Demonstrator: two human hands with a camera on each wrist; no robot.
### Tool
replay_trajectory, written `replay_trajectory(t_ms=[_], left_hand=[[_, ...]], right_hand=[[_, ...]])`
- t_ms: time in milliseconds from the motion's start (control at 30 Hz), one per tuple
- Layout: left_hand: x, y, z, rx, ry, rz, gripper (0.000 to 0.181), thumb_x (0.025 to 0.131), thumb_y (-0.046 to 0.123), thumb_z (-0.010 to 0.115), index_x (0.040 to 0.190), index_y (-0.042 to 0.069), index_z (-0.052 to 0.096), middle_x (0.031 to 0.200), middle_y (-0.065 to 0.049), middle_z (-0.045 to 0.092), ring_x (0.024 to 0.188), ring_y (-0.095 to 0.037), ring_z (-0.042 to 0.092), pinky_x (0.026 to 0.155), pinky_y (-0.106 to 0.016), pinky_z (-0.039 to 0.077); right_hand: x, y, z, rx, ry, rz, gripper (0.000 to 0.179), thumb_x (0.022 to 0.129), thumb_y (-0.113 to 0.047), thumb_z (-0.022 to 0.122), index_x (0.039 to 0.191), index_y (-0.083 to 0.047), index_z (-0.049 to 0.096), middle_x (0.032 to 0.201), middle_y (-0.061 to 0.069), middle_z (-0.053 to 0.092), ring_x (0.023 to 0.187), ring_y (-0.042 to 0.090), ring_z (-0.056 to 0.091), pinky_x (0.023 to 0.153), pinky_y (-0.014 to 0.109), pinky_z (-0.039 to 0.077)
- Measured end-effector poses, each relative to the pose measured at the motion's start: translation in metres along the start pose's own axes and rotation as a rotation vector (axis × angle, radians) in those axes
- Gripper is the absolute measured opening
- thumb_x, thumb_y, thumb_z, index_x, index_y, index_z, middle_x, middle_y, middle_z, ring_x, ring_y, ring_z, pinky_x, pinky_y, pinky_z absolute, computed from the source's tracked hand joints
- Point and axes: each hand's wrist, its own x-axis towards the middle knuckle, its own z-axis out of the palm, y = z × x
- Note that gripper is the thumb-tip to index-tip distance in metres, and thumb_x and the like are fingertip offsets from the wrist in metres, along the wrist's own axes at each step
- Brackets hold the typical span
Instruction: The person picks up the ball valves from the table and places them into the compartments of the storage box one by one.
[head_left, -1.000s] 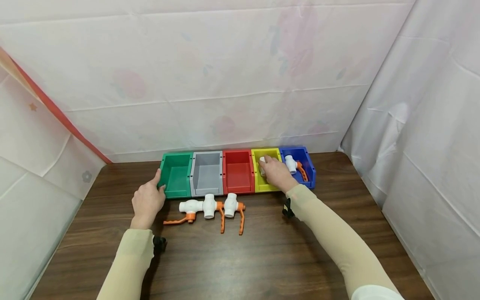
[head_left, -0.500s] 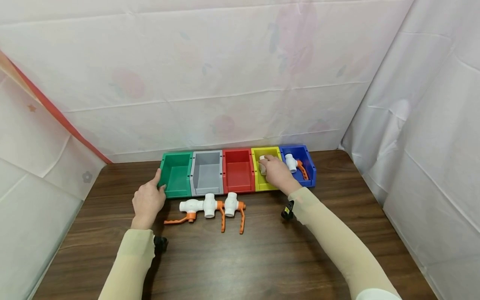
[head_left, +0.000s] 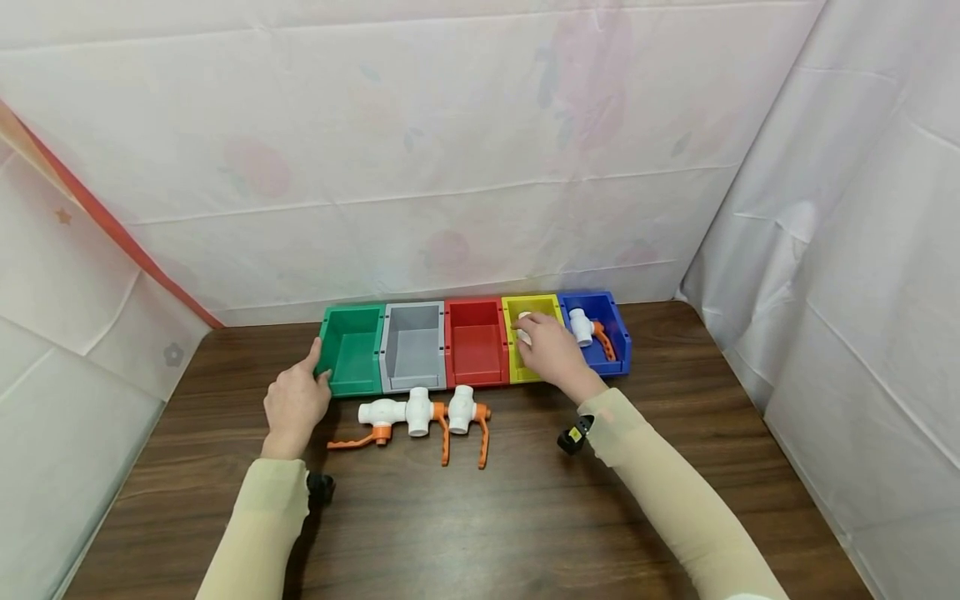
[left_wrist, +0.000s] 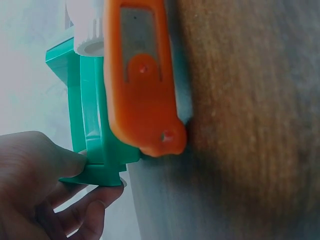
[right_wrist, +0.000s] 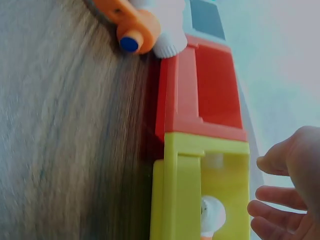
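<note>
My left hand [head_left: 295, 404] grips the outer wall of the green bin [head_left: 356, 360] at the left end of a bin row. In the left wrist view the thumb lies on one side of that wall, with fingers [left_wrist: 82, 212] on the other. My right hand [head_left: 553, 354] is over the yellow bin [right_wrist: 182, 200], fingers loosely spread. A white ball valve [right_wrist: 213, 214] lies in that bin, apart from the fingers in the right wrist view and mostly hidden by the hand in the head view. Another ball valve [head_left: 581, 327], with an orange handle, lies in the blue bin [head_left: 624, 354].
A grey bin [head_left: 415, 358] and a red bin [head_left: 477, 350] stand mid-row. Three white ball valves with orange handles, a left one [head_left: 384, 412], a middle one [head_left: 418, 412] and a right one [head_left: 462, 410], lie before the bins on the wooden table [head_left: 465, 533]. A curtain [head_left: 420, 167] hangs behind.
My right hand has loosened from the ball valve in the yellow bin and shifted slightly toward me. The left hand stays at the green bin.
</note>
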Motion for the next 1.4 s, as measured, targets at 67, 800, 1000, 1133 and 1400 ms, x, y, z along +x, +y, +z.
replay_trajectory(t_ms=[67,800,1000,1133,1400], left_hand=[[0.0,0.0,0.0,0.0,0.001,0.001,0.064,0.1,0.017,0.06,0.157,0.021,0.032,0.115,-0.035,0.062,0.046,-0.03,0.047,0.039,-0.041,0.035],[0.0,0.0,0.0,0.003,-0.002,-0.006,0.064,0.099,0.016,0.06,0.157,0.021,0.032,0.12,-0.035,0.061,0.05,-0.034,0.051,0.04,-0.042,0.037],[0.0,0.002,0.001,0.01,-0.001,-0.014,0.064,0.1,0.017,0.06,0.157,0.022,0.032,0.121,-0.033,0.061,0.049,-0.032,0.049,0.04,-0.042,0.037],[-0.001,0.002,0.0,0.008,-0.004,-0.011,0.063,0.1,0.017,0.06,0.157,0.021,0.033,0.12,-0.033,0.061,0.048,-0.031,0.048,0.04,-0.041,0.036],[0.0,0.002,0.0,0.005,-0.012,-0.013,0.063,0.1,0.018,0.059,0.157,0.021,0.031,0.121,-0.033,0.061,0.046,-0.03,0.046,0.039,-0.04,0.035]], right_hand=[[-0.003,-0.003,0.0,0.004,0.016,-0.015,0.027,0.095,-0.019,0.065,0.12,-0.012,0.071,0.124,0.007,0.064,0.111,0.026,0.061,0.095,0.043,0.05],[-0.032,-0.033,0.013,0.094,0.1,-0.114,0.026,0.092,-0.018,0.071,0.118,-0.015,0.072,0.123,0.003,0.063,0.111,0.024,0.056,0.095,0.041,0.049],[-0.042,-0.042,0.021,0.079,0.128,-0.258,0.026,0.092,-0.016,0.07,0.118,-0.015,0.071,0.123,0.003,0.062,0.112,0.021,0.055,0.095,0.036,0.048],[-0.048,-0.048,0.029,0.106,0.096,-0.329,0.026,0.092,-0.017,0.07,0.119,-0.016,0.07,0.123,0.002,0.06,0.113,0.019,0.054,0.096,0.034,0.048],[-0.053,-0.057,0.042,0.117,0.014,-0.378,0.032,0.093,-0.025,0.07,0.123,-0.016,0.069,0.125,0.001,0.058,0.111,0.017,0.053,0.094,0.033,0.048]])
